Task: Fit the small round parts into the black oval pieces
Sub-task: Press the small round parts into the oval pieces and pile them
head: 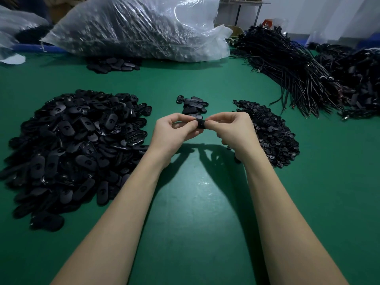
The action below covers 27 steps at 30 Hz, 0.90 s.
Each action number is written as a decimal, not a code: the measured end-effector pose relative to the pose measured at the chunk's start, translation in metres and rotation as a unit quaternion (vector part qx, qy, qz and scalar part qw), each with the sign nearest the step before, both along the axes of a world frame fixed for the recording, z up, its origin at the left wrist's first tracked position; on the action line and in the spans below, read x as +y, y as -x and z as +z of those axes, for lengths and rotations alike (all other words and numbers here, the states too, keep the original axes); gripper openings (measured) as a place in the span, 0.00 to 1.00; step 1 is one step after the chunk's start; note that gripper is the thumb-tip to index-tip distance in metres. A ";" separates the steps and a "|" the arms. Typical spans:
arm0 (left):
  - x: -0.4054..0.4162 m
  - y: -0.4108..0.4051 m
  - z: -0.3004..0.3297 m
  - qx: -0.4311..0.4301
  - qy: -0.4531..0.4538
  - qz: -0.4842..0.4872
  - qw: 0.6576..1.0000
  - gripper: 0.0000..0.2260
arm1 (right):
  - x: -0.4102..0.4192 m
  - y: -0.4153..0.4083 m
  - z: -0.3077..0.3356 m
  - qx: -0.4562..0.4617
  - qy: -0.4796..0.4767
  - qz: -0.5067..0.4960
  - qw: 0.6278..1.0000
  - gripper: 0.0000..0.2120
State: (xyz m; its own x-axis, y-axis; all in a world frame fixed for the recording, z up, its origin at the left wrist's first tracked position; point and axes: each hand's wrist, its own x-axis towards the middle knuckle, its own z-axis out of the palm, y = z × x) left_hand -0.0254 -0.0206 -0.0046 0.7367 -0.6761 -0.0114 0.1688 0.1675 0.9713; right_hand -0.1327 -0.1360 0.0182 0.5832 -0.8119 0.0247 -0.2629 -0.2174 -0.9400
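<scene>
A: Start near. What's closest?

B: Two bare forearms over the green table [185, 233]. Left hand [172, 133] and right hand [232, 130] meet at centre, raised a bit above the surface. Shadows fall under them.

A: Holding what?

B: Both pinch one small black piece [200, 124] between them. Left thumb and fingers curl round its left end, right thumb and forefinger nip its right end. It's prob an oval piece w/ a round part going in, but it's mostly hidden by fingers, so can't tell which part is which.

A: Supplies?

B: Big heap of black oval pieces [72, 145] to the left, well spread, reaching near the left forearm. Pile of small round parts [271, 130] to the right, just beside the right hand and partly behind it. One stray round part [228, 148] lies under the right wrist.

A: Past the hands?

B: Small stack of ovals [194, 105] right behind the fingers, w/ one single oval [179, 99] just left of it. Can't tell if those are fitted.

A: Further back?

B: Another low cluster of ovals [114, 64] at the foot of a large clear plastic bag [139, 27], full of dark bits. Far right: thick bundle of black cables [287, 64], more of them at the right edge.
</scene>
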 end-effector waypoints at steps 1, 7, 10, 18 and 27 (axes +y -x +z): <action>0.000 0.000 0.000 0.001 0.000 0.000 1.000 0.03 | 0.000 0.000 0.000 0.001 -0.002 0.000 1.000 0.04; 0.001 0.000 0.000 -0.004 -0.003 -0.004 1.000 0.04 | 0.004 -0.003 -0.004 -0.007 -0.024 -0.006 1.000 0.01; 0.003 0.000 0.001 -0.003 -0.007 -0.007 1.000 0.05 | 0.005 -0.003 -0.005 -0.002 -0.037 -0.009 0.999 0.02; 0.004 -0.001 0.001 0.002 -0.013 -0.037 0.999 0.04 | 0.005 0.004 0.002 -0.010 -0.133 0.022 0.991 0.06; -0.002 0.003 0.000 0.047 0.033 -0.019 0.998 0.05 | 0.011 0.000 0.002 -0.056 -0.060 -0.010 0.997 0.04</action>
